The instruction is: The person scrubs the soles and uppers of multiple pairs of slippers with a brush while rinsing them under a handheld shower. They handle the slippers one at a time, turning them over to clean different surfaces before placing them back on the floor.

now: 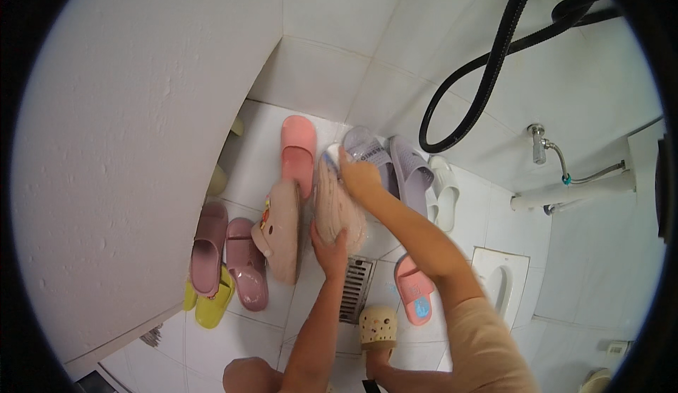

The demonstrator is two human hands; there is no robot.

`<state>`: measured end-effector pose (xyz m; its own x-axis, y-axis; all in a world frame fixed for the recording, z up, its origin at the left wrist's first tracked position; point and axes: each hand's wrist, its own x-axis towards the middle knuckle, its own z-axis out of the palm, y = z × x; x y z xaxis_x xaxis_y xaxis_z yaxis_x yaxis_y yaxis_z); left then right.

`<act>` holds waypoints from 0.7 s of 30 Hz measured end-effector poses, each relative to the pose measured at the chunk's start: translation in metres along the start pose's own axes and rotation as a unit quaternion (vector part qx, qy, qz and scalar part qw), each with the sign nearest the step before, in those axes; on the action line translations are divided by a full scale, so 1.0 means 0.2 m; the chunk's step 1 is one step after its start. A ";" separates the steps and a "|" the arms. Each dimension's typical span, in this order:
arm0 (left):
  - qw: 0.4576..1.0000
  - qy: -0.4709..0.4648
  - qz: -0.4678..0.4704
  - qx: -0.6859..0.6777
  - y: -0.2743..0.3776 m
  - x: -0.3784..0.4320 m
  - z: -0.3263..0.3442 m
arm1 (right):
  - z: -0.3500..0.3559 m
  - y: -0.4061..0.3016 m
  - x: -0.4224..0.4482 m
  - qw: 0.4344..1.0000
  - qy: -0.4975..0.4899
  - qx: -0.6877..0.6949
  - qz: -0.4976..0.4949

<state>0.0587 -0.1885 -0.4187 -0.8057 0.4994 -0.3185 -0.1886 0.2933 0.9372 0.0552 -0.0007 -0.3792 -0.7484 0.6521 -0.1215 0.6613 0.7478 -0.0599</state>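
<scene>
My left hand (pixel 329 247) grips the near end of a pale pink clog (pixel 339 207), which is turned so that its wet sole faces up. At the clog's far end my right hand (pixel 361 178) holds a small white and blue brush (pixel 331 155) against the sole; its bristles are mostly hidden. A matching pink clog (pixel 286 239) with colourful charms lies on its side to the left. Beyond it rests a coral slipper (pixel 299 136). Lavender slippers (pixel 412 173) stand by the wall, partly behind my right hand.
White slippers (pixel 447 194), mauve slippers (pixel 249 271), yellow-green slippers (pixel 214 303) and another coral slipper (pixel 415 292) surround the work. A floor drain grate (pixel 356 289) lies below my hands. A black hose (pixel 490 75) hangs at right, above a squat toilet (pixel 522 266). A cream clog (pixel 377 323) is on my foot.
</scene>
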 end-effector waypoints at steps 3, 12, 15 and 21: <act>0.999 0.032 0.026 0.016 -0.03 0.05 -0.05 | -0.16 -0.22 -0.30 0.992 -0.096 -0.017 -0.077; 1.000 0.019 -0.002 0.005 -0.02 0.02 -0.05 | -0.01 -0.21 -0.15 0.964 0.222 -0.032 -0.145; 0.998 0.029 0.006 0.048 -0.02 0.00 -0.05 | -0.07 -0.19 -0.10 0.983 0.140 0.042 -0.114; 0.997 -0.005 -0.033 -0.076 -0.04 -0.04 0.04 | 0.14 0.02 0.07 0.987 0.109 0.114 0.009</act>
<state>0.0715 -0.1875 -0.4253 -0.7838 0.4910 -0.3802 -0.3236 0.1996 0.9249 0.0491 0.0072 -0.4080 -0.7137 0.6946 0.0902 0.6498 0.7047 -0.2849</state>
